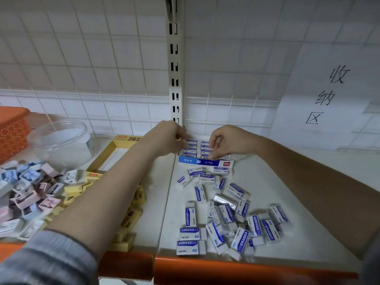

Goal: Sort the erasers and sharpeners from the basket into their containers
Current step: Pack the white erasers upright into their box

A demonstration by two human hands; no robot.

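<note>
At the centre of the frame a blue-and-white cardboard eraser box (205, 162) sits on the white shelf (277, 192), with rows of white erasers in blue sleeves (194, 148) packed flat inside it. Left of it, a yellow cardboard box (115, 149) lies open, and only its pale floor shows. Further left stands a round clear plastic tub (59, 140), and an orange perforated basket (12, 130) sits at the left edge.

The left hand (166, 138) reaches over the eraser box, fingers curled down onto the packed erasers at its left side; whether it pinches one cannot be told. The right hand (224, 140) has thumb and fingers bent, pinching an eraser at the box's front right.

Loose blue-sleeved erasers (226, 219) lie scattered at lower centre and right. Yellow block erasers (127, 221) are heaped under the left forearm. At lower left is a pile of small boxy plastic sharpeners (28, 190) in pink, blue and white.
</note>
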